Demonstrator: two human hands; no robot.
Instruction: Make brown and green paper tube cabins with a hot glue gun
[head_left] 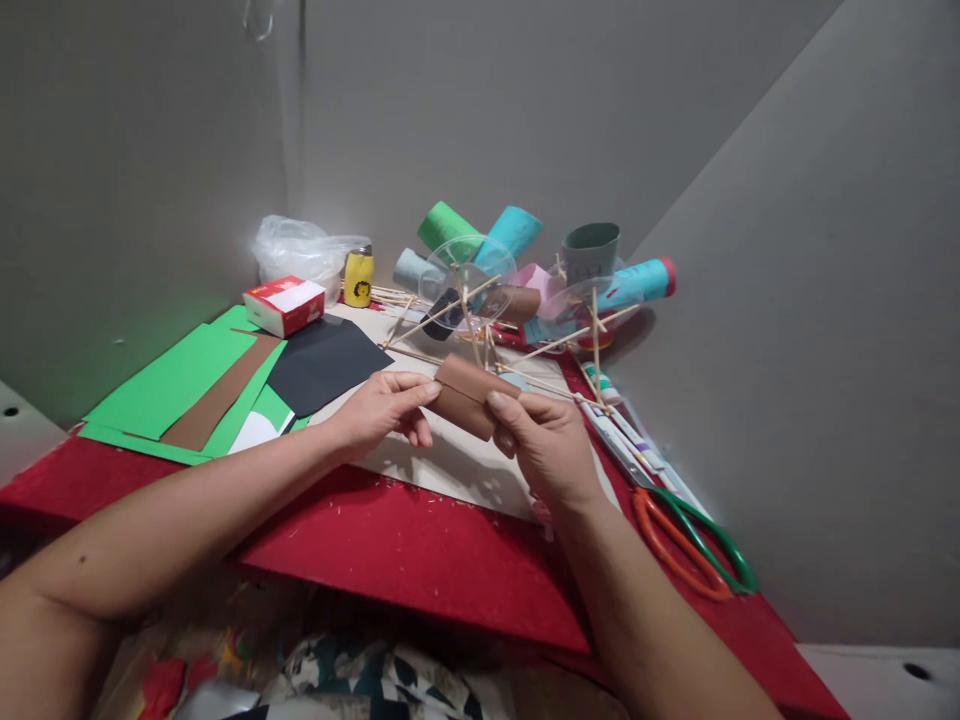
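Observation:
A brown paper tube (466,398) with a visible seam is held in the air over the pale board (450,478). My left hand (386,408) pinches its left end between thumb and fingers. On the right end, my right hand (544,435) grips the tube with the thumb along its front. Just behind the tube stands a frame of thin wooden sticks (469,315) with clear plastic discs (499,245). Behind that frame lie coloured paper tubes, among them a green tube (448,228), a blue tube (511,235) and a dark grey-green tube (591,255).
Green paper sheets (165,385), a brown strip (221,395) and black paper (330,365) lie at the left. Near them are a red-and-white box (285,305), a yellow container (358,277) and a plastic bag (300,250). Scissors (694,545) and markers (637,440) rest at the right.

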